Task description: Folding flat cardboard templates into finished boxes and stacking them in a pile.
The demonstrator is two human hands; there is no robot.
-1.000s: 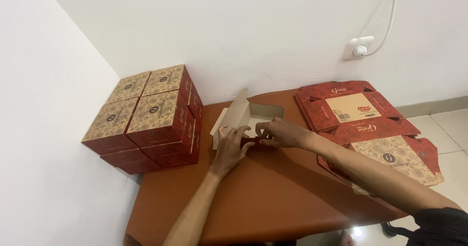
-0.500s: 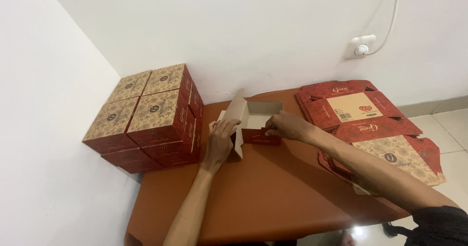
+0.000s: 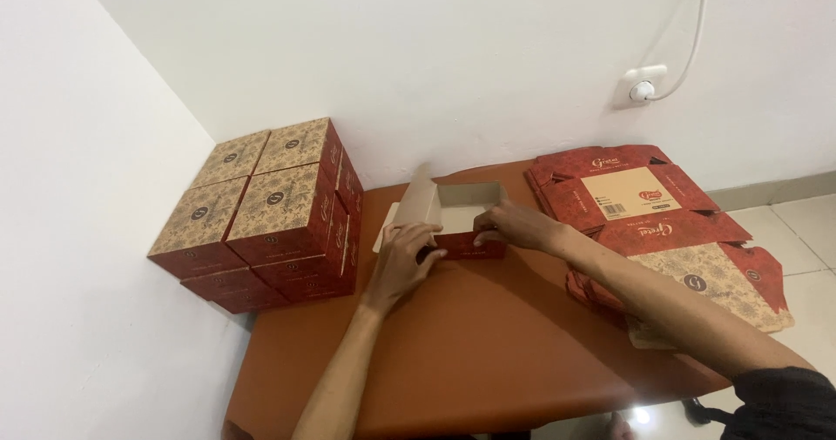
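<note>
A half-folded cardboard box (image 3: 460,222), red outside and plain brown inside, sits open-topped near the far middle of the brown table (image 3: 488,344). My left hand (image 3: 402,257) grips its left wall and near left corner. My right hand (image 3: 515,225) presses on the box's right near edge, fingers over the red front wall. One flap stands up at the box's left.
A stack of finished red and tan patterned boxes (image 3: 261,213) fills the table's far left corner by the wall. A pile of flat unfolded box blanks (image 3: 653,222) lies at the right. A wall socket with a white cable (image 3: 643,87) is above them.
The box's walls have come up into an open-topped shape. My left hand slid to the near left corner and my right hand moved onto the front right edge.
</note>
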